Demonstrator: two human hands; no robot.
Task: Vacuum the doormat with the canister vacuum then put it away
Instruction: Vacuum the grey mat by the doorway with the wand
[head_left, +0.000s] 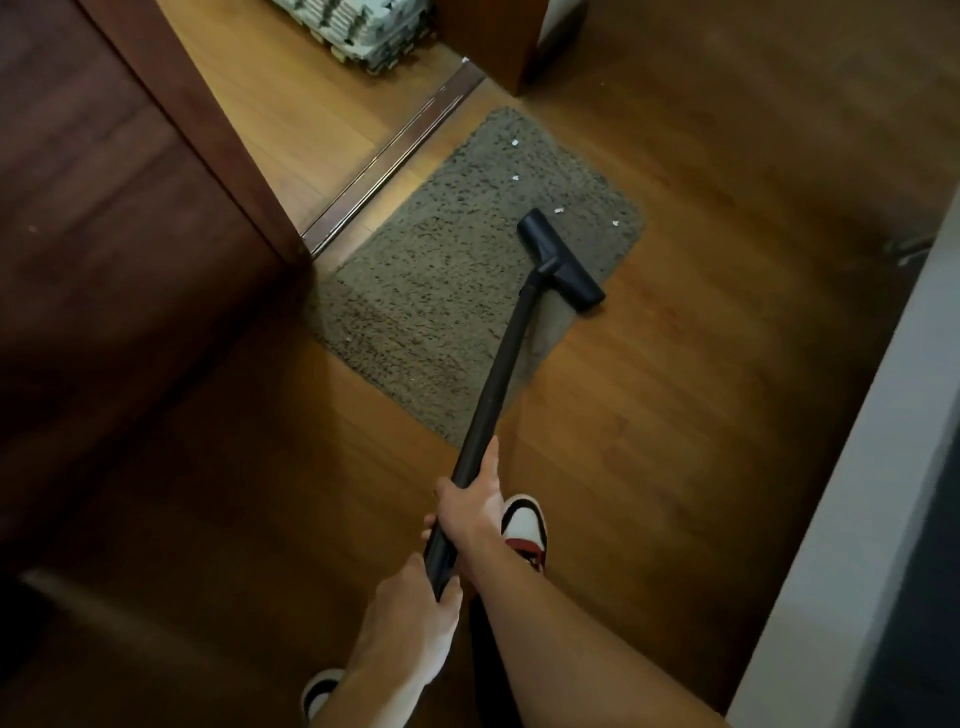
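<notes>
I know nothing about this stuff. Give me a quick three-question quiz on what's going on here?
1. True or false: the left hand and right hand both grip the wand.
2. The white scraps lie on: A the doormat; B the door; C a shoe.
3. Which hand is nearer the vacuum head?
Key: 1 true; 2 A; 3 right.

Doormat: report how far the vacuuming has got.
Done: the near part of the doormat shows no scraps. In hand: left hand and right hand hold the wand, with the vacuum head on the mat's right side. Left: white scraps beyond the head on the far part, then putting the vacuum away; the canister is out of view.
</notes>
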